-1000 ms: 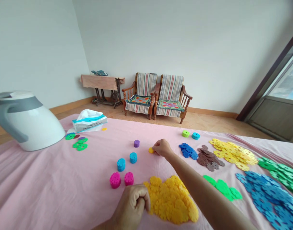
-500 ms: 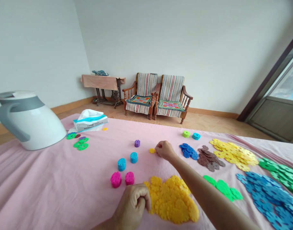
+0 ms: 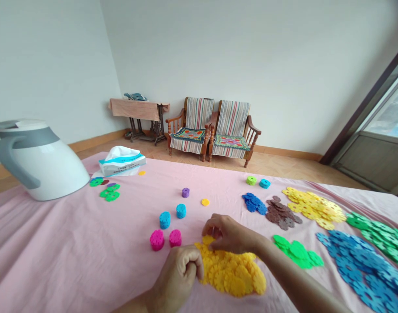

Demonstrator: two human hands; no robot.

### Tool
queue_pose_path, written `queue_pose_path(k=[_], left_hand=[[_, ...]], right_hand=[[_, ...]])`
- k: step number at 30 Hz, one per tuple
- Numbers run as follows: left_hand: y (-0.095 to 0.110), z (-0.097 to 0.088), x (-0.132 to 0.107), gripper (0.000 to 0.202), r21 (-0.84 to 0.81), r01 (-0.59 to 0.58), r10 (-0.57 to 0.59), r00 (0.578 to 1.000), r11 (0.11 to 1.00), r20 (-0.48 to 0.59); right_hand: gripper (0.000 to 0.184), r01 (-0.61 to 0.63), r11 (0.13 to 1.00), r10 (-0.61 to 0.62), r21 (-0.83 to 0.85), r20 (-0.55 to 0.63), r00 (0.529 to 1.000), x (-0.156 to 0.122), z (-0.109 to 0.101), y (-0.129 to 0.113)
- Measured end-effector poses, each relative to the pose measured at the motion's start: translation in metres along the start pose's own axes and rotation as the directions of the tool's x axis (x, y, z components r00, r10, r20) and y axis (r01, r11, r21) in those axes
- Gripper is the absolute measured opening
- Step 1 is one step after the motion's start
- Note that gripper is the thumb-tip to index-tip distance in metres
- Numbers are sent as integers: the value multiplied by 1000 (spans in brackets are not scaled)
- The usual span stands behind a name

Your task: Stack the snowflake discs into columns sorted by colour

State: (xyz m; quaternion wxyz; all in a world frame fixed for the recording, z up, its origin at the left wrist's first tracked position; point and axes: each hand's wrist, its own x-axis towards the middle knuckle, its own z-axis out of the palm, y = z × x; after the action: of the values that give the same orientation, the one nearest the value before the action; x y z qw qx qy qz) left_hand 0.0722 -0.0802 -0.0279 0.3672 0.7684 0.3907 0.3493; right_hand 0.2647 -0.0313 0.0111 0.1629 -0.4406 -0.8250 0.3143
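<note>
My left hand (image 3: pixel 182 269) rests on the cloth as a loose fist, its knuckles beside a heap of yellow snowflake discs (image 3: pixel 236 276). Nothing shows in it. Over the far edge of that heap is my right hand (image 3: pixel 223 232), thumb and fingers apart and curved down above a yellow disc (image 3: pixel 208 239). One single yellow disc (image 3: pixel 205 202) lies alone beyond it. Left of the heap stand two pink disc stacks (image 3: pixel 157 240), two light-blue stacks (image 3: pixel 164 220) and a small purple stack (image 3: pixel 185 192).
Dark-blue (image 3: pixel 254 204), brown (image 3: pixel 282 213), pale-yellow (image 3: pixel 313 206), bright-green (image 3: pixel 296 251) and blue disc piles (image 3: pixel 365 269) spread on the right. A lime stack (image 3: pixel 251 180) stands behind. A white jug (image 3: pixel 55 165) and tissue pack (image 3: pixel 122 163) are at left on the pink cloth (image 3: pixel 121 243).
My right hand has left the single yellow disc and come back toward me, over the yellow heap, its fingers opening. My left hand has stayed in place.
</note>
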Motion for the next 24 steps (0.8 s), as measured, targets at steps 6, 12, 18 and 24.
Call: queue_pose_path(k=[6, 12, 18, 24], left_hand=[[-1, 1, 0, 30, -9, -2, 2, 1000, 1000, -1], [-4, 2, 0, 30, -30, -5, 5, 1000, 1000, -3], [-3, 1, 0, 32, -55, -17, 18, 1000, 998, 4], [-4, 1, 1, 33, -55, -20, 20, 1000, 998, 9]], right_hand=[[18, -31, 997, 32, 73, -9, 999, 6, 6, 7], [16, -232, 951, 285, 205, -288, 914, 33, 1, 22], [11, -382, 868, 487, 318, -391, 781, 70, -9, 33], [10, -453, 843, 535, 290, -367, 761, 84, -7, 39]])
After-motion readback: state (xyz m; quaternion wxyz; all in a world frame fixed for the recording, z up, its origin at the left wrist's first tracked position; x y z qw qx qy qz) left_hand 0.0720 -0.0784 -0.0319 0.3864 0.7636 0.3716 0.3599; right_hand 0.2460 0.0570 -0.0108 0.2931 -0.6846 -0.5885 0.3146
